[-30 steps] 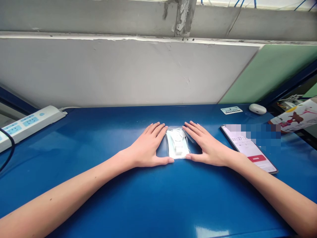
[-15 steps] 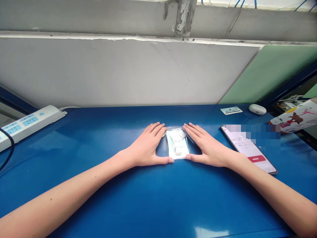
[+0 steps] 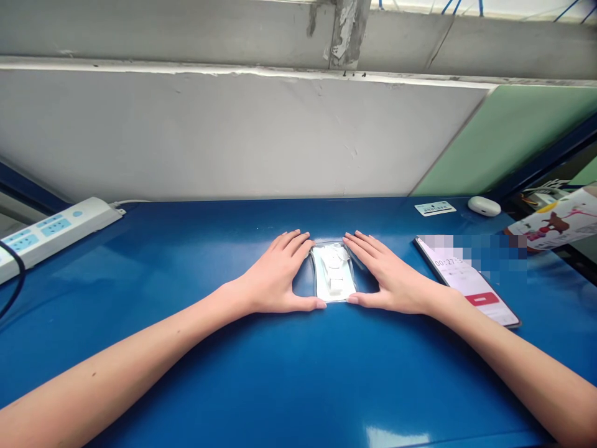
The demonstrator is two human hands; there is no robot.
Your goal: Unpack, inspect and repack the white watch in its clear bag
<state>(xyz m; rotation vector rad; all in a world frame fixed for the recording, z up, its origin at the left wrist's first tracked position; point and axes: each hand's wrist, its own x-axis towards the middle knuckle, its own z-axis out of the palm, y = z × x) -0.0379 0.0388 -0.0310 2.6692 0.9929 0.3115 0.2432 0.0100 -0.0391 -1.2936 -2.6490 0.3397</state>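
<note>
Head view: where is the clear packet (image 3: 321, 297) just now?

On the blue table (image 3: 298, 373), between the two hands, with a white item (image 3: 334, 283) inside it. What that item is, I can't fairly say; the plastic shines too much.

And the left hand (image 3: 280, 277)?

Palm down, along the packet's left side. Its four fingers (image 3: 291, 246) lie close together, with their tips by the far left corner. The thumb (image 3: 308, 303) is spread well away from them, its tip at the near left corner.

Does the right hand (image 3: 392, 280) match?

Nearly a mirror of it. The fingers slant in to the far right corner, and the thumb stands apart from them, its tip at the near right corner.

So is either hand clamped on it?

No, neither has closed round it; the packet is framed by fingertips and thumb tips. Whether every tip really touches the plastic, I cannot tell.

What's near the right arm?

A phone (image 3: 459, 274), partly covered by the right wrist. Beyond it are a small card (image 3: 435, 209) and a white case (image 3: 484, 206). A power strip (image 3: 60, 231) lies well apart, over to the left.
</note>
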